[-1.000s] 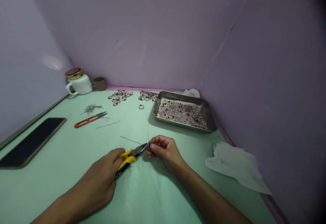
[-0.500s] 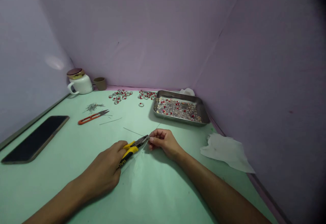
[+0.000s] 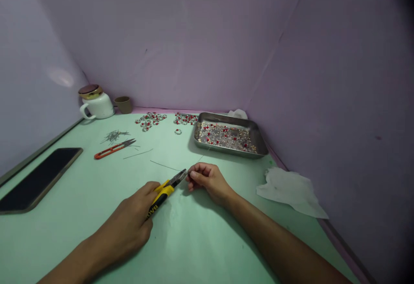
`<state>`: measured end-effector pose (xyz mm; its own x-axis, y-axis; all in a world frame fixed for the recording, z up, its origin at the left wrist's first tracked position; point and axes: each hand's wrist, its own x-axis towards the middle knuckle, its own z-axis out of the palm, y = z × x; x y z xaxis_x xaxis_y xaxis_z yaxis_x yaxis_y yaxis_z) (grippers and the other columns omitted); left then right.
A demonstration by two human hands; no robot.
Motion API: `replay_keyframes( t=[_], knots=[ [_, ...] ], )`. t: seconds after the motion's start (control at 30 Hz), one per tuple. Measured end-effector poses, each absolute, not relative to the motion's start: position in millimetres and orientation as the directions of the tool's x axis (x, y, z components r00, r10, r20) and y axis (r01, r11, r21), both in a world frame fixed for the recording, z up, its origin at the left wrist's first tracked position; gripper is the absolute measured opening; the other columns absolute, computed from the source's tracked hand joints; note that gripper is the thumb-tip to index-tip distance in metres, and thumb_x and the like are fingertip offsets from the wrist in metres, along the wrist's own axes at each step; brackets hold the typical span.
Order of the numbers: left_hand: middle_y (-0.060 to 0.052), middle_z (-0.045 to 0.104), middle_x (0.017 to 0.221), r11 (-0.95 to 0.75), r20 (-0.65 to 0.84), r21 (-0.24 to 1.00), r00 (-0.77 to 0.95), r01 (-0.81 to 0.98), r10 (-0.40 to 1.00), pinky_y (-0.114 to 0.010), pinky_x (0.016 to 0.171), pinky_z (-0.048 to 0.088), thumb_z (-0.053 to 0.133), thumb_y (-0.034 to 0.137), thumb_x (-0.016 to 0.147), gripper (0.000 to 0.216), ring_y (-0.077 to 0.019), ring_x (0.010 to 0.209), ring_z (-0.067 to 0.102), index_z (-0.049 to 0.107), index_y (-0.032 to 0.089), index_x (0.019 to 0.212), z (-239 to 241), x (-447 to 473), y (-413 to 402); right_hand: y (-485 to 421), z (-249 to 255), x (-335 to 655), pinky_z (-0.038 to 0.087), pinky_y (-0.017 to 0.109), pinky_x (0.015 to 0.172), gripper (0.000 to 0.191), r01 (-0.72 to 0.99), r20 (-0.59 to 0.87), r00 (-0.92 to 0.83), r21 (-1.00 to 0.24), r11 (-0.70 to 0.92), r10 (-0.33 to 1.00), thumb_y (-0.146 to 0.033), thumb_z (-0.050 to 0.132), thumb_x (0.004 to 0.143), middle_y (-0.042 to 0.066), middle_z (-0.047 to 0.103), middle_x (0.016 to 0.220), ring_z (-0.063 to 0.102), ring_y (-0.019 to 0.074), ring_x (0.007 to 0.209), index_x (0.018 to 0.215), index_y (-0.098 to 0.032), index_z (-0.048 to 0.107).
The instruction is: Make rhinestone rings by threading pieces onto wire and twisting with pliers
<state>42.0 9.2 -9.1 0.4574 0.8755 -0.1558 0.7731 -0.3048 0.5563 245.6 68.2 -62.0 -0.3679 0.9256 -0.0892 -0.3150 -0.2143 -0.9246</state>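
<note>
Now our left hand (image 3: 124, 228) clenches the pliers (image 3: 163, 193) while our right hand (image 3: 210, 182) pinches a wire (image 3: 164, 165) at their nose, so clamping it looks like the next call.

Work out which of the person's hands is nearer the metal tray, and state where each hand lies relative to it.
Right. The right hand is in front of the tray, just left of its middle, not touching it. The left hand, around the pliers, lies farther off, in front and to the left.
</note>
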Motion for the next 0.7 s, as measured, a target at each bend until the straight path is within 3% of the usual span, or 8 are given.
replay_keyframes(
  t=[0.23,0.5,0.7],
  knots=[
    [-0.003,0.051,0.103,-0.274,-0.167,0.564,0.433,0.779,0.886,-0.026,0.075,0.043,0.033,0.002,0.058,0.045,-0.0179,0.084,0.055,0.047,0.021,0.096,-11,44,6,66,-61,242,0.05,0.027,0.054,0.026,-0.404,-0.135,-0.367,-0.868,-0.288,0.921,-0.031,0.074,0.061,0.003,0.064,0.064,0.06,0.0106,0.052,0.07,-0.012,0.058],
    [-0.004,0.051,0.103,-0.249,-0.186,0.586,0.427,0.771,0.885,-0.03,0.076,0.044,0.034,0.003,0.058,0.051,-0.0192,0.083,0.055,0.045,0.021,0.104,-10,45,4,66,-62,241,0.05,0.027,0.054,0.028,-0.402,-0.15,-0.355,-0.867,-0.296,0.923,-0.03,0.075,0.058,0.003,0.064,0.059,0.06,0.0117,0.051,0.068,-0.011,0.058],
    [-0.002,0.054,0.109,-0.169,-0.228,0.682,0.426,0.712,0.875,-0.029,0.085,0.042,0.034,0.006,0.052,0.058,-0.0215,0.1,0.051,0.047,0.022,0.106,0,45,6,67,-59,244,0.046,0.022,0.047,0.026,-0.381,-0.151,-0.391,-0.872,-0.309,0.908,-0.029,0.075,0.057,0.001,0.061,0.052,0.058,0.0106,0.045,0.064,-0.011,0.058]
  ],
)
